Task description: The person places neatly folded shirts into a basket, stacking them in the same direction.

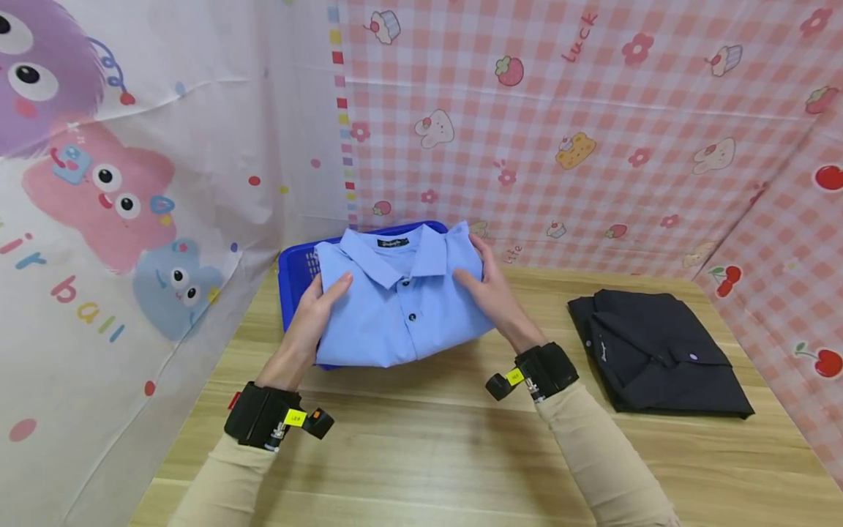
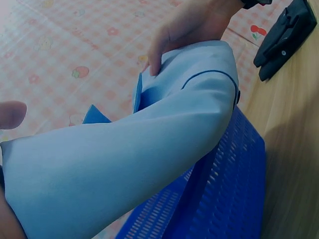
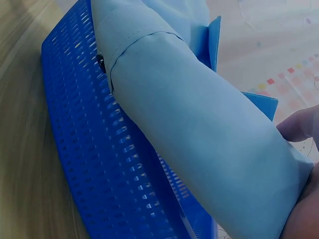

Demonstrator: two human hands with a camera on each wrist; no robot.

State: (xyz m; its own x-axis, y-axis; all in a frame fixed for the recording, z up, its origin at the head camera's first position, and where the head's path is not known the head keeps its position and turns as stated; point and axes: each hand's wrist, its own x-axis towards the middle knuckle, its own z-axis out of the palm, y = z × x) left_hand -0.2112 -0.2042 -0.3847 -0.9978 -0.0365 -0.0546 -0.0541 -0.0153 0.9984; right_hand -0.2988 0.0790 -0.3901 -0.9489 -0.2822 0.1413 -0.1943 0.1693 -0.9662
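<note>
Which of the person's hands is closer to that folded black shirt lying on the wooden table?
Right. The right hand grips the folded light blue shirt on the side toward the folded black shirt; the left hand holds the far side.

Folded light-blue shirt (image 1: 402, 307) gripped by left hand (image 1: 315, 311) at nine o'clock, right hand (image 1: 489, 289) at three o'clock, over blue basket (image 1: 298, 271), folded black shirt (image 1: 658, 355) at three o'clock on wooden table (image 1: 421, 454)

Your head camera looks forward and down over the whole wooden table (image 1: 421, 454). Your two wrist cameras sit very close, facing each other across the folded blue shirt (image 2: 124, 164) and blue basket (image 3: 84, 149).
</note>
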